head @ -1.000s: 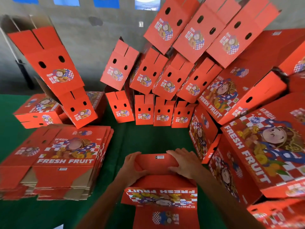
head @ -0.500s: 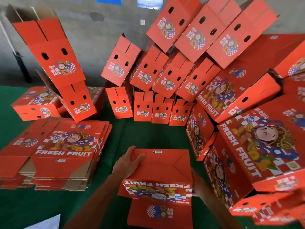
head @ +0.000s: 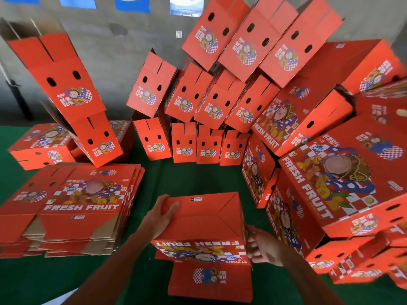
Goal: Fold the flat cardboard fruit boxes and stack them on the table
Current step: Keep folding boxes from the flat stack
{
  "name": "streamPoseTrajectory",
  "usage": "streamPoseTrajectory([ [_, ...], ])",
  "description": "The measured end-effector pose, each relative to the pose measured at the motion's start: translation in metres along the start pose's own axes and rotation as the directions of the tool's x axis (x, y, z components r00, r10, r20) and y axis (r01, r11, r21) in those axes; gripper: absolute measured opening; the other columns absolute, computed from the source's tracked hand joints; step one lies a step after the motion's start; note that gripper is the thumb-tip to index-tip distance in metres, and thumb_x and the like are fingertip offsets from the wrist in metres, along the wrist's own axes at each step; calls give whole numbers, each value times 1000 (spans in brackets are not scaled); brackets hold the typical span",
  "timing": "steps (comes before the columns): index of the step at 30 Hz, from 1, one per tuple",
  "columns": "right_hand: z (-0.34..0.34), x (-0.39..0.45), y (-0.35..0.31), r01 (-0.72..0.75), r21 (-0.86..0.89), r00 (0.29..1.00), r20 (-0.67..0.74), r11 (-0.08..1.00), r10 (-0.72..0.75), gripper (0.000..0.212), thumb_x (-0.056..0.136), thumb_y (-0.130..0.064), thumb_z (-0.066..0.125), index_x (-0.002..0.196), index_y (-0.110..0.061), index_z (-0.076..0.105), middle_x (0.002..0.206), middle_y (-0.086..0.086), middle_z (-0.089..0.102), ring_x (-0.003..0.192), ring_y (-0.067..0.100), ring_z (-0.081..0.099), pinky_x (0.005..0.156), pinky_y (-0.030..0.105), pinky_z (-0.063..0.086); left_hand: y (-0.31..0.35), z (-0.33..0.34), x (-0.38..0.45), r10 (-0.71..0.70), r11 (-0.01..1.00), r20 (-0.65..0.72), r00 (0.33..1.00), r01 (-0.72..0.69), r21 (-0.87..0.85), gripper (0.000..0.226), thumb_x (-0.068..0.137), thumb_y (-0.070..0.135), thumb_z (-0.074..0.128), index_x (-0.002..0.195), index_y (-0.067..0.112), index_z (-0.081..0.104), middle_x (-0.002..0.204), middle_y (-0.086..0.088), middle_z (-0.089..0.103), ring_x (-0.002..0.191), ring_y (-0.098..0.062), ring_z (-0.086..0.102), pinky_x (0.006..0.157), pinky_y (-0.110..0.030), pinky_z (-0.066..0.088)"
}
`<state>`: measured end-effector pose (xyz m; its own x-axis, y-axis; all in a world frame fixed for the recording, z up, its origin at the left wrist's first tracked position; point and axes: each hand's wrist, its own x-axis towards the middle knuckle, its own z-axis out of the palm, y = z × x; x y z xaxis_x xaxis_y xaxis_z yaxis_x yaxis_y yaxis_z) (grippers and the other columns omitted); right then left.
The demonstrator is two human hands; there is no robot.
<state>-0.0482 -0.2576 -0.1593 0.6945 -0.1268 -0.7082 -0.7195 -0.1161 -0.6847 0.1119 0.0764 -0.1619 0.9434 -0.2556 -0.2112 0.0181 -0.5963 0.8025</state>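
Observation:
A red "FRESH FRUIT" cardboard box point(head: 204, 223) stands in front of me on the green table point(head: 193, 179), its folded flaps closed and facing up. My left hand point(head: 161, 215) grips its upper left edge, thumb on top of the flaps. My right hand point(head: 263, 249) holds the box's right side, fingers curled at the edge. A stack of flat boxes point(head: 74, 208) lies to the left.
Folded red boxes are piled high on the right point(head: 343, 172) and along the back point(head: 207, 119), with a leaning column at the far left point(head: 66, 84). A grey wall rises behind. Bare green table shows between the piles.
Both hands pressed the top flaps down a second ago. Since then my right hand has slid off the top to the box's right side, and my left has shifted to the left edge.

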Motion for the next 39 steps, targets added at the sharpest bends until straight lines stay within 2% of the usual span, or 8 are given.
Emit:
streamPoseTrajectory([
  [3, -8, -13, -31, 102, -31, 994, 49, 994, -100, 63, 108, -51, 39, 151, -6, 41, 143, 26, 55, 103, 27, 68, 90, 39, 60, 6, -15, -1, 57, 996, -105, 993, -64, -67, 65, 70, 101, 35, 111, 52, 46, 101, 13, 64, 88, -13, 68, 79, -37, 52],
  [8, -27, -63, -114, 507, -199, 852, -32, 839, -522, 54, 103, -24, 58, 142, -58, 45, 120, 7, 68, 97, 23, 72, 77, 28, 62, 52, -49, 10, 104, 960, -359, 928, -188, -208, 57, 95, 69, 50, 85, 18, 73, 76, 14, 70, 77, -1, 69, 70, -32, 52],
  [11, -5, -68, -142, 628, -472, 710, 23, 618, -704, 37, 105, -35, 54, 127, -65, 53, 121, -7, 64, 93, 9, 70, 76, 25, 59, 98, -40, 15, 155, 941, -169, 973, -198, -274, 55, 100, 63, 48, 107, 18, 78, 105, -10, 75, 89, -13, 69, 80, -45, 56],
  [15, 43, -24, -133, 418, -868, 618, 57, 267, -784, 39, 104, -37, 52, 143, -41, 50, 135, 12, 48, 133, 35, 46, 104, 48, 50, 160, 7, 8, 82, 805, 155, 985, 26, -592, 54, 95, 79, 33, 122, 42, 63, 117, 12, 72, 108, -16, 67, 90, -53, 54],
  [22, 29, 41, -91, 189, -907, 677, -157, 375, -719, 45, 105, -41, 47, 150, -43, 40, 154, 19, 20, 140, 37, 34, 106, 43, 49, 174, 76, 30, 135, 758, 160, 978, 2, -653, 46, 106, 60, 24, 106, 34, 61, 96, 11, 75, 90, -9, 69, 67, -24, 58],
  [27, 17, 78, -71, 127, -855, 732, -261, 502, -629, 49, 103, -37, 52, 150, -39, 39, 157, 19, 16, 138, 33, 37, 109, 40, 48, 164, 130, 64, 216, 796, 126, 968, -100, -597, 59, 102, 35, 58, 152, 14, 33, 144, -7, 52, 130, -23, 56, 110, -41, 48],
  [34, -15, 130, -79, 126, -788, 734, -334, 602, -591, 63, 101, -38, 57, 158, -33, 30, 156, 17, 14, 141, 33, 32, 114, 39, 44, 162, 180, 130, 201, 804, 175, 964, -60, -592, 78, 82, 54, 74, 146, 35, 34, 129, 20, 64, 120, 0, 62, 98, -23, 53],
  [39, -38, 158, -91, 119, -782, 738, -343, 612, -581, 62, 98, -41, 58, 156, -36, 33, 159, 21, 15, 144, 40, 28, 118, 43, 35, 159, 191, 171, 209, 872, 182, 961, -99, -480, 79, 96, 28, 71, 158, 22, 20, 145, -1, 53, 127, -14, 60, 110, -45, 49],
])
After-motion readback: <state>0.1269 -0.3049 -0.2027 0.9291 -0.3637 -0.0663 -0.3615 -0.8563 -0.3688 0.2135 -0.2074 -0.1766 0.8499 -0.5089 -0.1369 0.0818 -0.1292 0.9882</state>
